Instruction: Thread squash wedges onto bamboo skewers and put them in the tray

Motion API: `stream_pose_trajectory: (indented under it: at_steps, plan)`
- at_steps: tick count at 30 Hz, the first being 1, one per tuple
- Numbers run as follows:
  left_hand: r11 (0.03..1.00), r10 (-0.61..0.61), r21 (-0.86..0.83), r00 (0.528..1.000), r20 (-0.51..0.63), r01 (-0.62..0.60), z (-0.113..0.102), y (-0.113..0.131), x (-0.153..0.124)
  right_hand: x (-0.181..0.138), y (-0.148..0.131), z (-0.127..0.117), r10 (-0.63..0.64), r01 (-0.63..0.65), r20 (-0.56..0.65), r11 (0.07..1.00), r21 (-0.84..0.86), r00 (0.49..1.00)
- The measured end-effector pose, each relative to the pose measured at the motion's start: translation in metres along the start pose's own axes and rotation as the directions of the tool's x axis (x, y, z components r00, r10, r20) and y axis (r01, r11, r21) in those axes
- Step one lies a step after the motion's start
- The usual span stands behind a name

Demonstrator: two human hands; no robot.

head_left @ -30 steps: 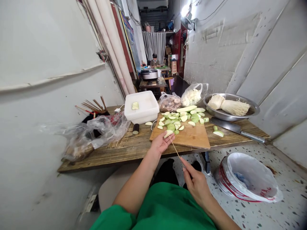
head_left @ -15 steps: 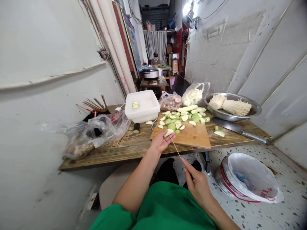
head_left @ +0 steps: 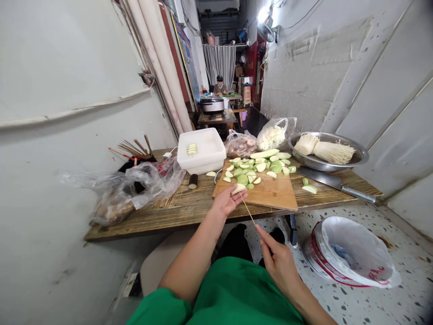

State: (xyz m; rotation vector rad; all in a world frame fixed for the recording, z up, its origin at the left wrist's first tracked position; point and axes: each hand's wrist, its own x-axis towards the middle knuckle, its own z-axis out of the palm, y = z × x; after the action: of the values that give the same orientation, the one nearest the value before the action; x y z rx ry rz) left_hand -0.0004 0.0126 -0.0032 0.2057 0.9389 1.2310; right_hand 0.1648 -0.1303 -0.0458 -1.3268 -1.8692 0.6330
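My left hand [head_left: 226, 202] pinches a pale green vegetable slice [head_left: 237, 188] at the near edge of the wooden cutting board [head_left: 274, 192]. My right hand [head_left: 276, 260], closed, grips the lower end of a thin bamboo skewer [head_left: 247, 209] whose tip meets that slice. Several more green slices [head_left: 259, 166] lie heaped on the far half of the board. A white plastic tub [head_left: 202, 150] with a few slices inside stands beyond my left hand.
A cleaver [head_left: 334, 183] lies right of the board, beside a steel bowl [head_left: 326, 152] of enoki mushrooms. Plastic bags [head_left: 135, 185] and a bundle of skewers [head_left: 133, 148] crowd the table's left. A lined bucket [head_left: 350, 255] stands on the floor. A person sits far back.
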Motion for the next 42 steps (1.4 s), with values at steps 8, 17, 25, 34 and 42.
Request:
stream_pose_trajectory:
  at_steps: [8, 17, 25, 34, 42]
  plan:
    - [1.0, -0.015, 0.019, 1.0, 0.002, 0.014, -0.0026, -0.0008, 0.0003, -0.0037, 0.0035, 0.0026, -0.031, 0.032, -0.032, 0.999, 0.021, 0.999]
    - [1.0, -0.01, 0.022, 1.0, 0.012, 0.01, -0.0036, -0.001, 0.0014, -0.005, 0.002, 0.0019, -0.024, 0.025, -0.02, 1.0, 0.01, 1.0]
    - [0.999, -0.015, 0.045, 1.0, 0.006, 0.015, -0.0019, -0.001, -0.0012, -0.004, 0.0001, 0.0015, -0.005, 0.005, -0.017, 1.0, 0.024, 1.0]
    - [0.996, -0.024, 0.089, 1.0, 0.005, 0.024, -0.0016, -0.0005, -0.0012, -0.004, 0.0014, 0.0041, 0.023, -0.023, 0.006, 0.998, 0.05, 1.0]
    - [0.992, -0.039, 0.124, 0.999, 0.015, 0.037, 0.0006, -0.0029, -0.0037, -0.0031, 0.0014, 0.0065, 0.045, -0.046, 0.016, 0.997, 0.056, 0.999]
